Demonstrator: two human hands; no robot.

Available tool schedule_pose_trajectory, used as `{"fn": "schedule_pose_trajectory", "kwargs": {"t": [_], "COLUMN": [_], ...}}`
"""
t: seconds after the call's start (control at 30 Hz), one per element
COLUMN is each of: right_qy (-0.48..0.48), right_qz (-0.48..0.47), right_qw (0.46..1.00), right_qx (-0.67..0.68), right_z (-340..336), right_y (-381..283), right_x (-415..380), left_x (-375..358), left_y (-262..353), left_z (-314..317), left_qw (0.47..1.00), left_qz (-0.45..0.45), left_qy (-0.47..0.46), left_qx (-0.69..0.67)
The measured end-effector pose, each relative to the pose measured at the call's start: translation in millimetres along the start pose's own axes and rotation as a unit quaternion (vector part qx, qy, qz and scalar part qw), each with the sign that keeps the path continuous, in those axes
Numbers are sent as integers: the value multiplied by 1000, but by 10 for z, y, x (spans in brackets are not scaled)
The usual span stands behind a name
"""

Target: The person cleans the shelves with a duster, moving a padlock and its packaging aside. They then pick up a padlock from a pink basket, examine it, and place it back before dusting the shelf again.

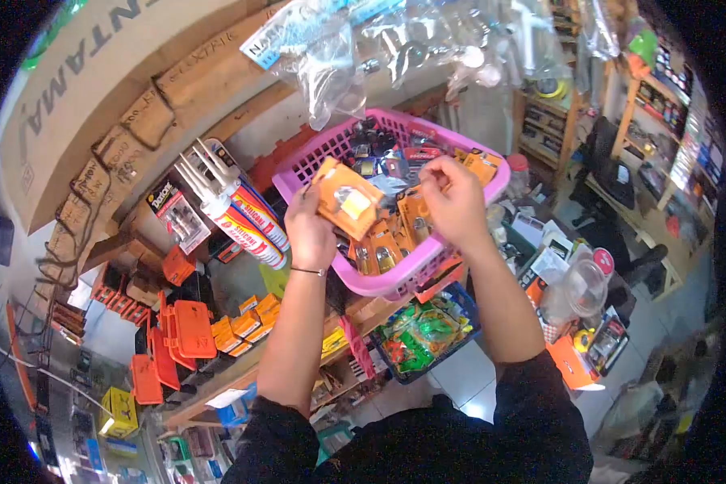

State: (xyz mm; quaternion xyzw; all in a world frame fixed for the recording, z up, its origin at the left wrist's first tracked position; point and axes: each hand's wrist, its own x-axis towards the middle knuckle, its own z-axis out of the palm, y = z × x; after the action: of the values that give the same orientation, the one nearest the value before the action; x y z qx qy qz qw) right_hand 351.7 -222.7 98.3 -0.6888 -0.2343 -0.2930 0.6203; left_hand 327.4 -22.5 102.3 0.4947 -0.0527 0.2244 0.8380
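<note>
My left hand (309, 234) grips an orange package (349, 198) by its left side, holding it above the left part of a pink basket (383, 284). The package has a pale label and a clear front. Over the basket's right part is my right hand (452, 198), its fingers bent and drawn together; what they hold, if anything, is too small to tell. Beneath the hands, the basket holds more orange packages (381, 248) and several dark packaged items (371, 145).
White and red silicone tubes (246, 222) stand left of the basket. Orange cases (189, 329) and small orange boxes (246, 325) lie lower left. Below the basket is a dark crate (399, 375) with green packets. Plastic bags (323, 60) hang above. Goods are piled at the right.
</note>
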Motion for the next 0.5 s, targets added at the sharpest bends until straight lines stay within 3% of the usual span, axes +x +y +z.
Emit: {"fn": "schedule_pose_trajectory", "kwargs": {"t": [0.1,0.2,0.23,0.3,0.37,0.4,0.43,0.47,0.5], "right_qy": [38,201,193,301,168,91,10,-72,-150], "right_qz": [-29,-187,-194,-213,-121,-86,56,165,264], "right_qw": [999,949,949,909,953,961,990,976,946], "right_qx": [-7,-155,-158,-192,-221,-248,-131,-122,-116], "right_z": [35,33,43,82,25,9,26,11,-21], "right_y": [45,2,-41,-118,142,294,561,497,474], "right_x": [20,-83,-196,-612,-1239,-1597,-2075,-2482,-2909], "left_x": [-230,-751,-961,-1480,-2118,-2449,-2814,-3147,-3526], "left_y": [199,467,528,540,409,470,469,203,89], "left_z": [-69,-255,-372,-715,-1256,-1335,-1544,-1964,-2243], "left_qw": [989,987,984,996,964,959,903,882,884], "left_qz": [-46,-49,-55,-22,-181,-165,-301,-333,-359], "left_qy": [34,66,73,82,97,-21,98,65,89], "left_qx": [-133,-139,-151,-29,-167,-229,-290,-326,-286]}}
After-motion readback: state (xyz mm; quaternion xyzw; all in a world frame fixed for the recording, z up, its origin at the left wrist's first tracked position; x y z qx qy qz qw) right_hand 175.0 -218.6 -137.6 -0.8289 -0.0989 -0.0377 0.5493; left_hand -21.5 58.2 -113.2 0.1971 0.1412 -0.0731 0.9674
